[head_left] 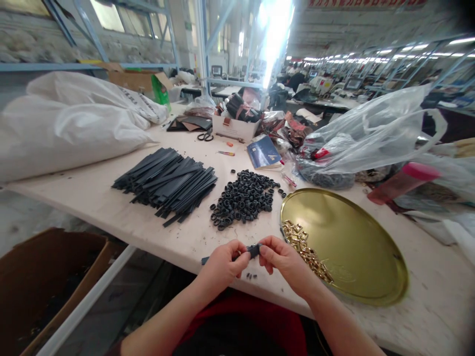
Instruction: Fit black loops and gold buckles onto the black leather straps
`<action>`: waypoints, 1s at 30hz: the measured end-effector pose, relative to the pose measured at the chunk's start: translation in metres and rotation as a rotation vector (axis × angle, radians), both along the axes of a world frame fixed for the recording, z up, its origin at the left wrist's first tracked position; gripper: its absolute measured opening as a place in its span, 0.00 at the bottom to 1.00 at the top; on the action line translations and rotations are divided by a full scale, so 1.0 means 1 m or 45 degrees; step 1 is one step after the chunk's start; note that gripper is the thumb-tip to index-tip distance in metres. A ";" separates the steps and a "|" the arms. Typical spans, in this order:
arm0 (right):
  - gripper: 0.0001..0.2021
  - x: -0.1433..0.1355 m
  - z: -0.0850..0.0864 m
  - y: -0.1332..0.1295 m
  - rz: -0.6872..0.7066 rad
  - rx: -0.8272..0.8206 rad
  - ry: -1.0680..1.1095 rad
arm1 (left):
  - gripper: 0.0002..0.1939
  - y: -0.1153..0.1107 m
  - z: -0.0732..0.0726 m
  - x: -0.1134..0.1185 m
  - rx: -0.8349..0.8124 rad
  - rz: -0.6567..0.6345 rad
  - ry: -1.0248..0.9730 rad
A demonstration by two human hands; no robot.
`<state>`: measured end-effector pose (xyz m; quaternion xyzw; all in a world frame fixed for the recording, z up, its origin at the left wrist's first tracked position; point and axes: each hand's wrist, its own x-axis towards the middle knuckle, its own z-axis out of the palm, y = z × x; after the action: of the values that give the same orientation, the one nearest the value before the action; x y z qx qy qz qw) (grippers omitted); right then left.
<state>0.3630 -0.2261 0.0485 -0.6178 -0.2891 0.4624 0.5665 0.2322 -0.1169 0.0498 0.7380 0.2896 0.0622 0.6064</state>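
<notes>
My left hand [227, 262] is closed around a dark strip [254, 250], whose tail sticks out to the left past the wrist side. The strip's right end is pinched in the fingers of my right hand [276, 254]. Beyond my hands lies a heap of small black loops [243, 198]. Further left is a pile of flat dark strips [166, 183]. On the right, a round gold tray [356, 237] holds gold metal buckles [302, 247] along its left side. A few tiny dark pieces [251, 276] lie just below my hands.
Behind the piles are scissors [205, 136], a blue booklet [264, 152] and a white box [234, 129]. White sacks [74, 123] cover the left back, a clear plastic bag [371, 133] the right. A cardboard box [48, 282] stands below the table's left edge.
</notes>
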 end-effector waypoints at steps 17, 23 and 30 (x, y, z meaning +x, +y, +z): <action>0.20 -0.036 -0.006 -0.009 -0.164 0.210 0.118 | 0.08 -0.012 0.011 -0.015 -0.038 -0.073 -0.091; 0.13 -0.038 -0.010 -0.010 -0.088 0.092 0.528 | 0.11 -0.008 0.011 -0.017 0.226 -0.027 0.057; 0.15 -0.035 -0.023 -0.011 0.081 0.039 0.835 | 0.10 -0.002 0.009 -0.014 0.339 -0.105 0.232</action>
<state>0.3275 -0.2367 0.0258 -0.4181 -0.1174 0.6495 0.6241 0.2178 -0.1189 0.0591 0.8257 0.3021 0.0080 0.4763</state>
